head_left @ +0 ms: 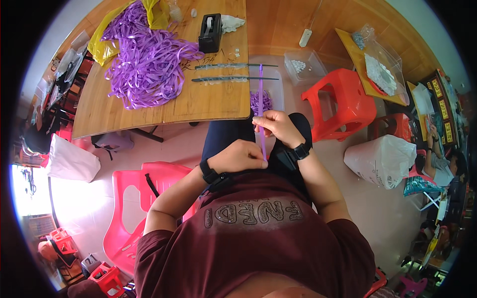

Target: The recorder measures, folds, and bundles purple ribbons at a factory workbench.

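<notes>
A narrow purple ribbon (262, 94) runs from the far one of two dark rods down toward my lap, crossing the near rod. My right hand (282, 127) pinches it partway along, between thumb and fingers. Closer to my body, my left hand (237, 157) is closed at the ribbon's lower end. The far rod (268, 65) and the near rod (266, 78) are taped to the wooden table (164, 116) and jut past its right edge. Beneath them stands a clear bin (278, 94) with purple ribbons in it. A large heap of purple ribbons (149, 64) lies on the table.
A black tape dispenser (210, 32) and a yellow bag (102, 44) are on the table. At right stand a red stool (343, 102), a clear tub (318, 62) of white pieces and a white sack (382, 161). A pink chair (119, 213) is at left. Another person (442, 169) sits far right.
</notes>
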